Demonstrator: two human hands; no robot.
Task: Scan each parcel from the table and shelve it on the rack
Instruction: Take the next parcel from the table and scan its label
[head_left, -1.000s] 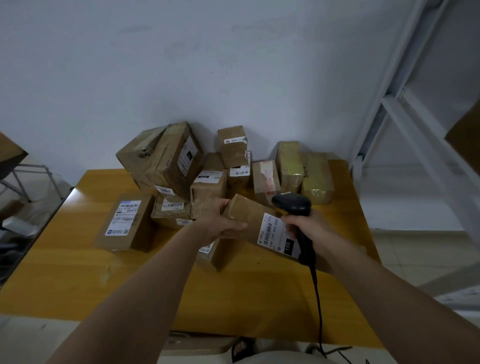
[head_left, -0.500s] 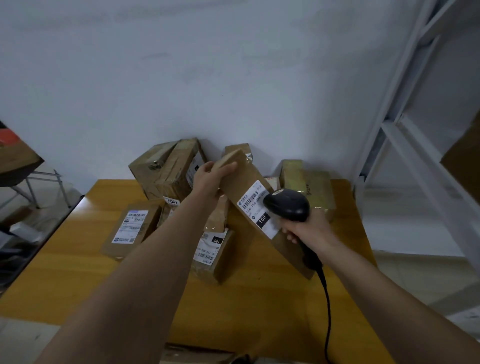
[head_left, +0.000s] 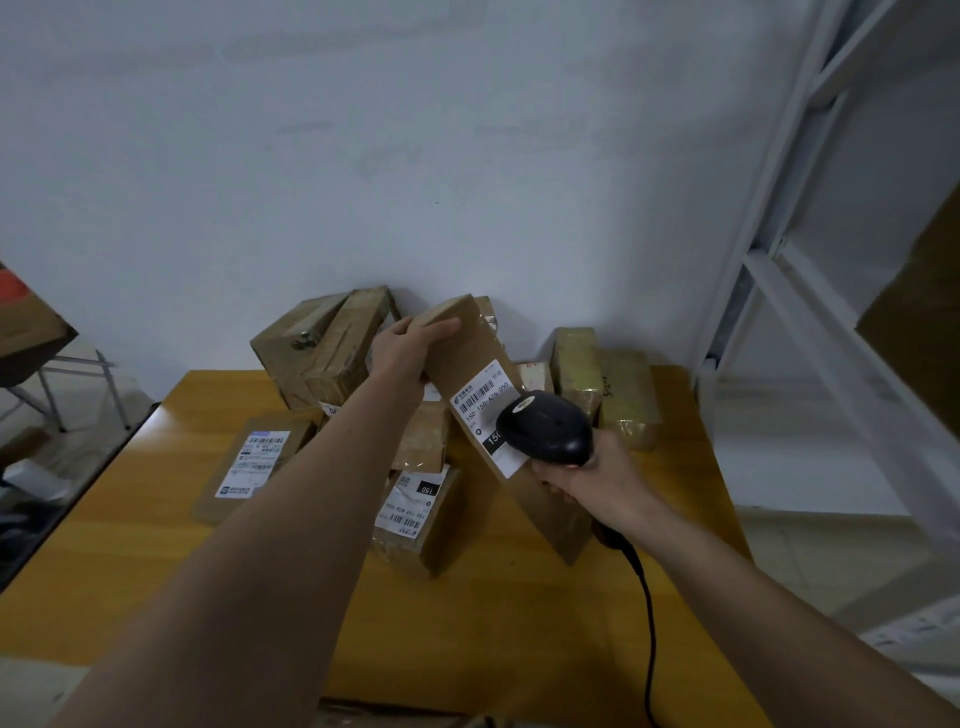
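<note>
Parcel: your left hand (head_left: 410, 345) grips the top of a long cardboard box (head_left: 470, 364), tilted above the table (head_left: 519, 613).
Scanner: your right hand (head_left: 597, 478) clasps the rounded black scanner (head_left: 545, 428) (corded) against its white label (head_left: 483, 410).
Pile: taped brown boxes (head_left: 332, 348) by the wall.

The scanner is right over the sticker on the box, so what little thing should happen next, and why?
Probably ease the scanner back a little and aim it at the barcode. The right hand holds it so close that its head covers the lower part of the white label on the tilted parcel, which the left hand grips by its top end. The rack waits to the right.
</note>
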